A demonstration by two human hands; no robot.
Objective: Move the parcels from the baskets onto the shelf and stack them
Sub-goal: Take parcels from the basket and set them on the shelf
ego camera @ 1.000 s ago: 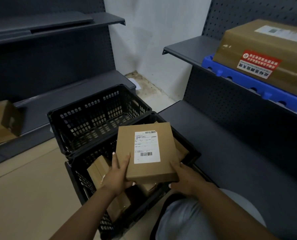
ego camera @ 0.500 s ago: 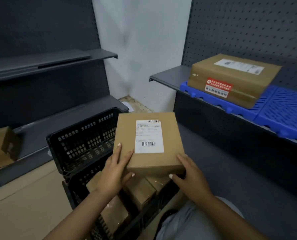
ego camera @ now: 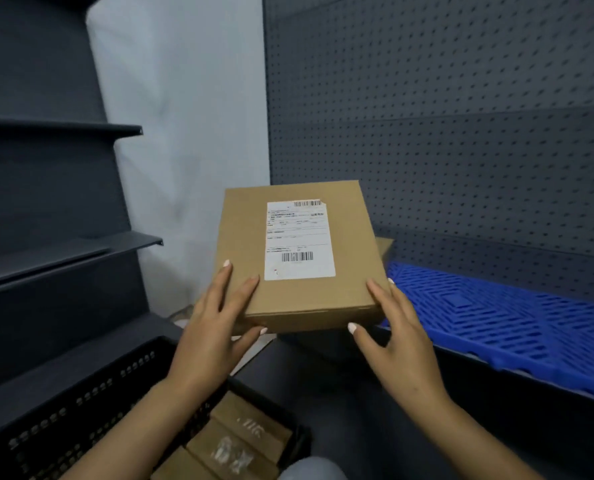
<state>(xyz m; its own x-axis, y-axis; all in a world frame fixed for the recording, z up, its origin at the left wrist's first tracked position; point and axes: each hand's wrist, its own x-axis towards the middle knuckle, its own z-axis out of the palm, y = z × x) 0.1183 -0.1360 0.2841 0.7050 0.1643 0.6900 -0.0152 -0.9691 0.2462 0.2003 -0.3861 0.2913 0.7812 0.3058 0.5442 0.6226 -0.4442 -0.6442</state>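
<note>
Two hands hold one flat brown parcel [ego camera: 299, 258] up in front of the right-hand shelf [ego camera: 517, 379]. At the near left corner the left hand [ego camera: 215, 327] grips it, fingers spread over the top face and the thumb curled against the near side. Opposite it, the right hand [ego camera: 396, 341] clasps the near right corner, its fingers laid along the right edge and the thumb bent toward the front edge. On the parcel's top face sits a white shipping label [ego camera: 299, 239] with barcodes. Behind the right edge of the held parcel a corner of another brown box [ego camera: 385, 245] shows, on or just beside the blue slatted mat [ego camera: 496, 327] that covers the shelf. Above the mat rises a dark pegboard panel [ego camera: 444, 126]. Below the hands, at the bottom of the view, a black perforated basket [ego camera: 80, 420] holds several more brown parcels [ego camera: 233, 445] packed side by side. Dark shelves [ego camera: 63, 251] run along the left, and a pale wall [ego camera: 184, 116] fills the gap between the two units.
</note>
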